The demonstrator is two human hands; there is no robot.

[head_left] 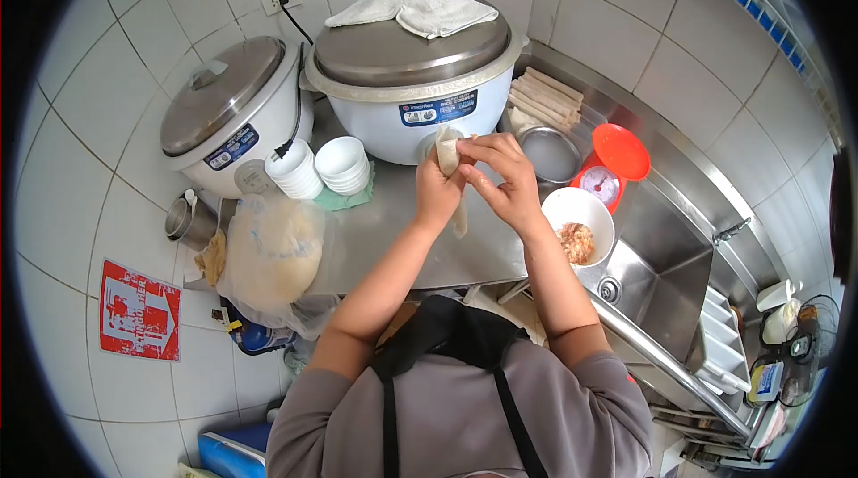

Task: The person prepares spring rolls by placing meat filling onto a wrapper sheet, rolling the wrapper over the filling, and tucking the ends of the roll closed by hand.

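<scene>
My left hand is closed around a pale rolled wrapper, held upright above the steel counter, with its lower end hanging below the hand. The fingers of my right hand touch the wrapper's upper part from the right. To the right, a white bowl holds a pinkish filling. Behind my right hand stands a round grey pan, and several pale rolls lie stacked beyond it.
Two large rice cookers stand behind. Stacked white cups and a plastic bag of dough-like rounds are left. A red scale and a steel sink are right.
</scene>
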